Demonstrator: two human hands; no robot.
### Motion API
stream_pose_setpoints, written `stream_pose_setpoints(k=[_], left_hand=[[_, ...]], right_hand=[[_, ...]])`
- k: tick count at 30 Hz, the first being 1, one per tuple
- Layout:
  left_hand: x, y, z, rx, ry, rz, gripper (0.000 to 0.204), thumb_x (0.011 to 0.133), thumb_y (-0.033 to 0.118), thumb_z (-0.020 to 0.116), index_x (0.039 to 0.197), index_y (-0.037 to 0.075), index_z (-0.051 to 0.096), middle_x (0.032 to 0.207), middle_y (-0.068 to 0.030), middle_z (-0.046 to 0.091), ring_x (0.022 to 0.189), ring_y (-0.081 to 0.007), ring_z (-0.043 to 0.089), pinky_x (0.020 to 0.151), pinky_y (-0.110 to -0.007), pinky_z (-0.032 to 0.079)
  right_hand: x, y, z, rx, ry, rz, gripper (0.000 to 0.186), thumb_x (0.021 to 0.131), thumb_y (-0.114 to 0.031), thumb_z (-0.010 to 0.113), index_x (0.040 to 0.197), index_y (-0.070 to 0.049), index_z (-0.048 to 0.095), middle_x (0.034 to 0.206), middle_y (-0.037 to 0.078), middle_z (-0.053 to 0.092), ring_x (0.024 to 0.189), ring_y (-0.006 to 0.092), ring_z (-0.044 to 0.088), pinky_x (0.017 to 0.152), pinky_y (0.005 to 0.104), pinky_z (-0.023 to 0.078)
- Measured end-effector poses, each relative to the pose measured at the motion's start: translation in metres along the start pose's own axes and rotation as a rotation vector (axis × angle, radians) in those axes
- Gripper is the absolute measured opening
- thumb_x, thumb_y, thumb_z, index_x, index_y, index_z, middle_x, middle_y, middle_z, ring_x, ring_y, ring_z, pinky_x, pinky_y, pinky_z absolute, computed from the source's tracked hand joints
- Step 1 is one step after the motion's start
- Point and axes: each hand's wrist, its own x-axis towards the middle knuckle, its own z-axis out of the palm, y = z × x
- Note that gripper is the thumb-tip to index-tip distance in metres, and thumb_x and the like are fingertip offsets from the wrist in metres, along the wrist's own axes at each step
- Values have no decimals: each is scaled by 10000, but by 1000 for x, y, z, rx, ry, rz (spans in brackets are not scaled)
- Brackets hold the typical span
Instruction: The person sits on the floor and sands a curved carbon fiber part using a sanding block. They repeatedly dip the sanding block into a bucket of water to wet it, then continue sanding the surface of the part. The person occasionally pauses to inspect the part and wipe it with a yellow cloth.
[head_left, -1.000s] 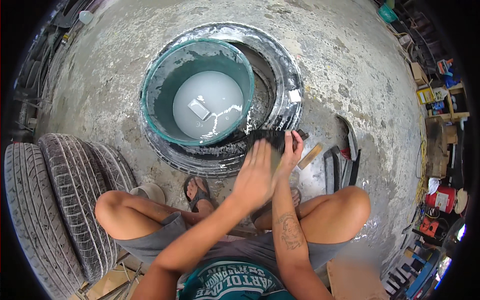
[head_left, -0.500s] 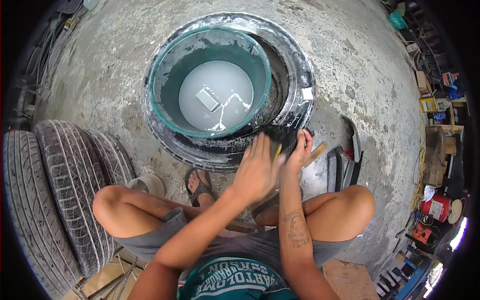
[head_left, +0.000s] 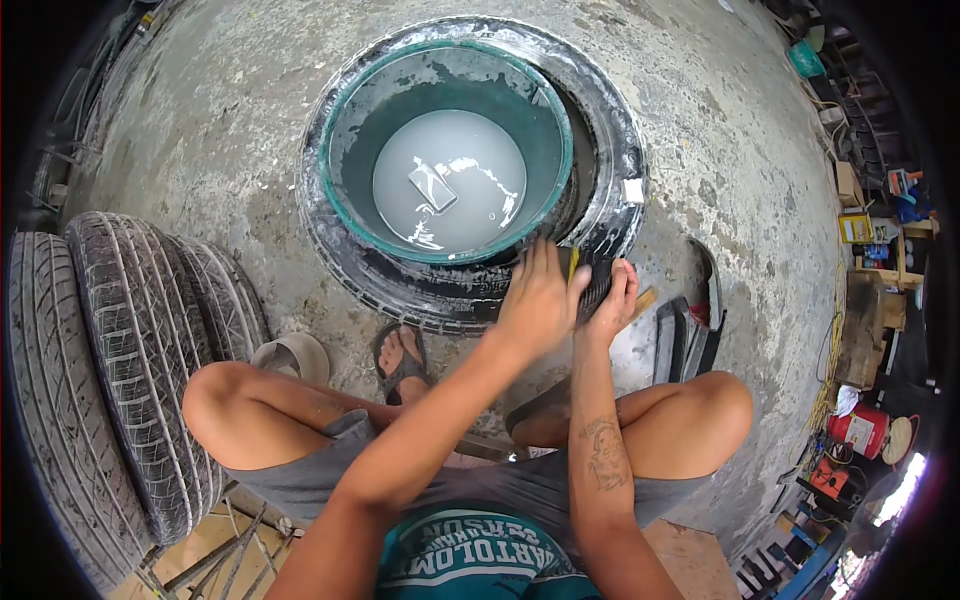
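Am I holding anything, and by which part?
Right hand: a black ribbed piece, by its right end. Left hand: blurred; a thin yellow strip shows by its thumb, hold unclear.

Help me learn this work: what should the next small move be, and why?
Probably a short stroke by the left hand along the black ribbed piece: the right hand grips its end, and the left holds a thin yellow item over it.

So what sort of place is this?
Likely a tire workshop: used tires stand at the left, another tire lies flat ahead, and a cluttered shelf sits at the right.
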Motion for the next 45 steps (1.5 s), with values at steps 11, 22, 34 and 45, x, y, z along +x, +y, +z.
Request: stream_pose_setpoints(k=[11,22,34,45], left_hand=[[-18,22,-5,37,-98,2,696,1093,362,467,1449,-232,398,1517,-427,417,1431,-566,400,1199,-558,332],[-23,20,7,177,32,89,680,1100,376,448,1397,-236,447,1457,-427,476,1397,-535,454,1159,-564,378],[-39,25,2,143,-82,149,654,1095,330,462,1398,-250,442,1470,-444,455,1402,-571,439,1185,-581,347],[-29,23,1,132,-119,173,667,1097,352,468,1415,-234,432,1473,-451,445,1400,-590,433,1164,-599,364]], right_hand=[[13,11,-19,-108,44,-95,256,1000,-197,720,1190,-37,660,1091,41,651,999,137,601,907,282,493],[6,0,-5,-139,33,-117,262,988,-184,732,1198,-48,654,1025,16,647,946,122,589,881,271,472],[22,12,-22,-22,62,-97,235,997,-165,722,1183,-38,656,1048,24,664,953,120,604,872,278,491],[18,2,-12,-64,67,-96,241,986,-178,727,1175,-47,653,1050,22,645,969,123,585,887,274,475]])
